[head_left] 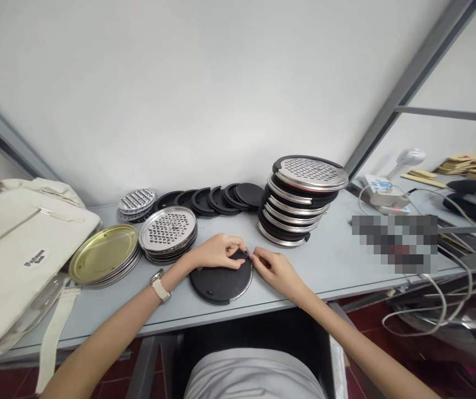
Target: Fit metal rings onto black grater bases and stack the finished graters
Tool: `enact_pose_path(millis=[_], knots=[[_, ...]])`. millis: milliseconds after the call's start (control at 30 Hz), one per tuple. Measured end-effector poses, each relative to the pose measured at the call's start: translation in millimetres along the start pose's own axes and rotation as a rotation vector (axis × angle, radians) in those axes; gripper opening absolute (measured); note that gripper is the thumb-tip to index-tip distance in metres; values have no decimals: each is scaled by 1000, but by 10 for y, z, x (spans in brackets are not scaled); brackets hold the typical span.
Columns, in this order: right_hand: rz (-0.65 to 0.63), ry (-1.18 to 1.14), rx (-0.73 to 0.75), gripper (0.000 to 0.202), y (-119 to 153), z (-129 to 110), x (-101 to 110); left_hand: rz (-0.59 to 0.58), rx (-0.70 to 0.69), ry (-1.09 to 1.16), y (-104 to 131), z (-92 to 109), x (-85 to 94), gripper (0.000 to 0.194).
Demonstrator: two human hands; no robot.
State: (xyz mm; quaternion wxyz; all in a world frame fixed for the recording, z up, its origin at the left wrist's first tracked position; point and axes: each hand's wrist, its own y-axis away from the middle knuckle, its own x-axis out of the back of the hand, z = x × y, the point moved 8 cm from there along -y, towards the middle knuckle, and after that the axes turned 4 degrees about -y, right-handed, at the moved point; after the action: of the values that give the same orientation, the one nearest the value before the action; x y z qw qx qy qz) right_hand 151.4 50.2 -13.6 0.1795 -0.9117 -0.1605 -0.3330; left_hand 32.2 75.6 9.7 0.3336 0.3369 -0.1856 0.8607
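In the head view, a round black plastic disc (221,285) with a thin metal rim lies flat near the table's front edge. My left hand (223,252) reaches over its far right part, thumb and fingers curled in a pinch. Between the fingertips of both hands shows a small shiny metal piece (246,253) at the disc's edge, too small to name. My right hand (275,269) comes in from the right, its fingers closed and tips at this piece. Left of the disc stands a stack of round metal grater plates (168,228).
Gold-coloured round lids (105,252) are stacked beside a cream bag (30,260). Smaller grater discs (137,200) and a row of black plastic rings (202,200) lie by the wall. A tall stack of assembled graters (310,173) stands to the right, with white cables (445,293) beyond.
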Motion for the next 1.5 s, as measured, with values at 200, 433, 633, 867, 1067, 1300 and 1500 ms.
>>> enact_pose_path(millis=[200,433,633,867,1067,1300,1500], knots=[[-8,58,27,23,3,-10,-22,11,-3,-15,2,2,4,18],[-22,179,57,25,-12,-6,-41,-5,4,-63,5,8,-2,21],[-35,139,40,28,-13,-33,-22,-1,-18,-95,0,40,1,22],[-33,155,30,28,-27,-4,-43,7,-36,-137,5,86,14,25],[-32,175,33,29,-26,-2,-45,0,-32,-147,2,89,17,25],[-36,172,27,29,-30,-10,-38,0,-34,-153,-3,77,14,25],[-27,143,20,30,-31,-5,-34,-1,-16,-155,0,71,14,26]])
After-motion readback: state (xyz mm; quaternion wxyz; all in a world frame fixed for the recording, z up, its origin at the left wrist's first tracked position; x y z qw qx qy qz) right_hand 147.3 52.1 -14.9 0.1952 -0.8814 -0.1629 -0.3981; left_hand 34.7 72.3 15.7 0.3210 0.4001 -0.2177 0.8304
